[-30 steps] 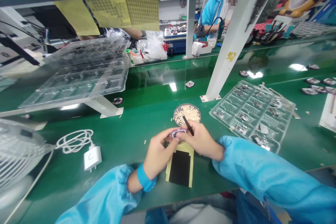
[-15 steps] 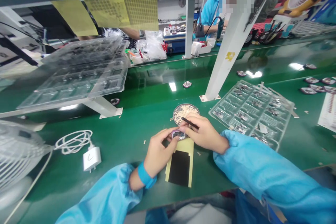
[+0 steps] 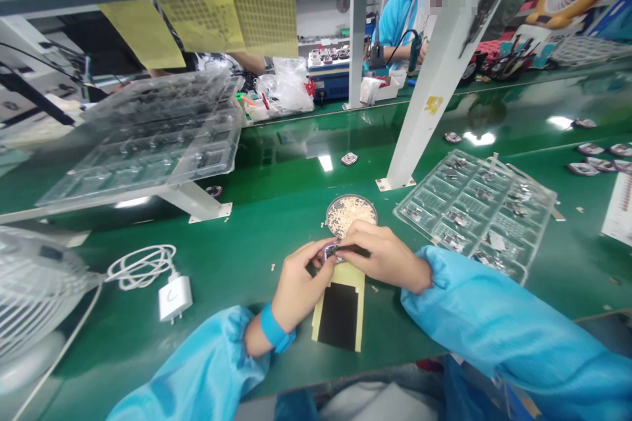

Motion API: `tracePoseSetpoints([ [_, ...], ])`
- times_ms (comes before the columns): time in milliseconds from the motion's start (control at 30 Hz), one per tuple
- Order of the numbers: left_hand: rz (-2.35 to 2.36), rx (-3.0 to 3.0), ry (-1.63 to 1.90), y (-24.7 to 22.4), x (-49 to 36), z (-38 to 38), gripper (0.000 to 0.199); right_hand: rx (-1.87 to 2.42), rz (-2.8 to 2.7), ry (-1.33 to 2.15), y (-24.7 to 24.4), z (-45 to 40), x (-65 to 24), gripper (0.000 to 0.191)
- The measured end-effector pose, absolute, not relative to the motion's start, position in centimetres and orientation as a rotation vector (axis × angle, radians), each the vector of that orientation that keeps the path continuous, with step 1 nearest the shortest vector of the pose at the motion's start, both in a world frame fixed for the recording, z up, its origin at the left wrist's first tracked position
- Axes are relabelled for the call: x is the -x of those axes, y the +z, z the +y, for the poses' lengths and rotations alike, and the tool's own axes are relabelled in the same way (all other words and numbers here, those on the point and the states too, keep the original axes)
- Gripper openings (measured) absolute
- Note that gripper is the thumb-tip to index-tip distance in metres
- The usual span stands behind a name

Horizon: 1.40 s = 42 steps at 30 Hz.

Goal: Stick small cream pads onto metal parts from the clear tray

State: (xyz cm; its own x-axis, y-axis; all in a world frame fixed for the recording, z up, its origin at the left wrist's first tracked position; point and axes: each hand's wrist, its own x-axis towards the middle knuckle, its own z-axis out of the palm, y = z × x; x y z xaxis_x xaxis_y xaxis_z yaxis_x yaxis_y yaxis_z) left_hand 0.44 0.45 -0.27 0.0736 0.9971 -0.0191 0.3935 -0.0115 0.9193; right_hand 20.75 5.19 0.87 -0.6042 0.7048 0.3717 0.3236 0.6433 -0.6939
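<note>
In the head view my left hand (image 3: 302,283) pinches a small purple-rimmed device (image 3: 329,250) between thumb and fingers. A dark slim tool (image 3: 356,250) lies in my right hand (image 3: 382,255), its tip at the device's open face. Fingers partly cover both objects. Just beyond them is a round dish (image 3: 351,214) full of tiny pale and dark pieces. Below the hands, a yellow sheet (image 3: 359,322) with a black rectangle (image 3: 338,317) on it lies on the green table (image 3: 232,302).
A clear compartment tray (image 3: 474,207) with small parts stands right of the dish. On the left are a white charger (image 3: 174,298) with coiled cable and a fan (image 3: 39,289). A slanted white post (image 3: 424,92) rises behind. A person (image 3: 395,13) sits across the table.
The dark tool in my right hand has swung down from its raised angle, and its tip is now at the device. My left hand has hardly moved.
</note>
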Motion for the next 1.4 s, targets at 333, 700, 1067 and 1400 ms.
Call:
tracePoseSetpoints([
  [333, 1.467, -1.764, 0.829, 0.6, -0.2, 1.5, 0.032, 0.751, -2.135, 0.911, 1.5, 6.0, -21.4, 0.019],
  [700, 2.110, -1.999, 0.692, -1.9, 6.6, 19.6, 0.044, 1.355, -2.101, 0.579, 2.1, 9.0, -24.4, 0.012],
  [1067, 1.841, -2.103, 0.607, -3.0, -3.1, 26.4, 0.060, 1.396, -2.042, 0.507, 2.4, 8.6, -23.9, 0.010],
  [1400, 1.526, -1.478, 0.961, -0.2, -2.9, 20.4, 0.062, 1.120, -1.885, 0.638, 2.9, 7.8, -23.8, 0.039],
])
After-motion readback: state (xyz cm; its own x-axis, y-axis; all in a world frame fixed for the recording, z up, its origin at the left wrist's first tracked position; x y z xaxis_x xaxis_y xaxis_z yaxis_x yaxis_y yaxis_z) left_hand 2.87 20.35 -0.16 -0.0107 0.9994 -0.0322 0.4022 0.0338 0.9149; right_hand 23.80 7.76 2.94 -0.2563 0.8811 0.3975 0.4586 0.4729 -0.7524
